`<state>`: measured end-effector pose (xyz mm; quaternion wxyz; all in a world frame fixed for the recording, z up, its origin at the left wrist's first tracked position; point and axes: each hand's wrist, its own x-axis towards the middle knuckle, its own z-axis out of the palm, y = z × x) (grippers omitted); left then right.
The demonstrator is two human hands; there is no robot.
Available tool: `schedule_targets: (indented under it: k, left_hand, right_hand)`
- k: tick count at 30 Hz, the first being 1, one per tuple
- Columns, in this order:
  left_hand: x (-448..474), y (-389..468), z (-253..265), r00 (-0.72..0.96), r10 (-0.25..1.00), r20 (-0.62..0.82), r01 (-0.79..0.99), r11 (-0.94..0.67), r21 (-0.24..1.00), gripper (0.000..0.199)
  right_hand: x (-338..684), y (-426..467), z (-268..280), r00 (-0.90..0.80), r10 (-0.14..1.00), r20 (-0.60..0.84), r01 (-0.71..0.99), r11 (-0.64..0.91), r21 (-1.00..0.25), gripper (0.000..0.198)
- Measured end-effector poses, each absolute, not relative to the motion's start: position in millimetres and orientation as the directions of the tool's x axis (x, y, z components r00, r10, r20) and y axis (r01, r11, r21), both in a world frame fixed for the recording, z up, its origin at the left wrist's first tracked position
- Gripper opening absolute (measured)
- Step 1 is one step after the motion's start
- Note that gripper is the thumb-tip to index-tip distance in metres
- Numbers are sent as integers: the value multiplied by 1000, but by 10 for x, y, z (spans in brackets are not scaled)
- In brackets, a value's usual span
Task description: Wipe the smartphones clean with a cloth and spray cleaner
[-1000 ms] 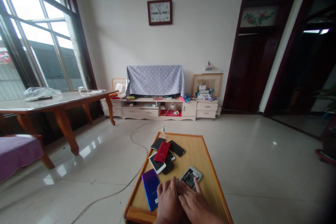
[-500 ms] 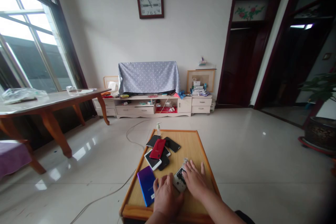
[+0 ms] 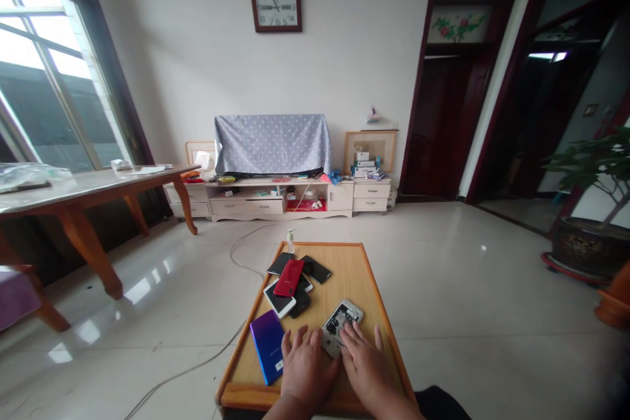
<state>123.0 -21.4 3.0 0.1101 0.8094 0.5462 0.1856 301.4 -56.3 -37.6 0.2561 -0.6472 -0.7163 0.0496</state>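
A phone with its back cover off (image 3: 352,310) lies at a slant on the small wooden table, its dark inner parts and pale frame showing. Across its lower right part rest the fingertips of my right hand (image 3: 369,364), spread out and flat. My left hand (image 3: 308,361) is beside the phone's lower left edge, fingers apart and slightly bent, with its thumb close to the phone's bottom end. To its left lies a blue-purple phone (image 3: 267,344), partly behind the fingers. A red phone (image 3: 289,277) tops a pile with a white-framed phone (image 3: 278,302) and several dark phones.
The table (image 3: 344,262) has a raised wooden rim. A pump bottle (image 3: 291,243) stands at its far left corner. A cable (image 3: 197,367) runs along the floor at left. Beyond are a low cabinet (image 3: 339,200), a larger table (image 3: 108,184) and a potted plant (image 3: 585,243).
My right hand has slid down toward me along the phone, uncovering its upper part. My left hand stays near the phone's lower left edge. The view has shifted slightly right.
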Motion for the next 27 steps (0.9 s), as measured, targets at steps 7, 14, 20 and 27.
schedule_targets:
  k: [7, 14, 20, 27]
  left_hand:
    - [1279, -261, 104, 369, 911, 186, 828, -413, 379, 50]
    - [1344, -196, 135, 406, 910, 83, 859, -410, 306, 40]
    - [1393, -162, 132, 413, 910, 47, 877, -411, 248, 36]
    - [1342, -163, 149, 410, 909, 71, 870, -414, 269, 32]
  right_hand:
    - [3084, -620, -451, -70, 892, 446, 903, 246, -351, 37]
    - [3071, -658, -393, -149, 868, 474, 882, 333, -333, 34]
    - [3173, -631, -519, -46, 866, 498, 872, 278, -403, 36]
    - [3188, -576, -642, 25, 860, 510, 811, 281, -513, 35]
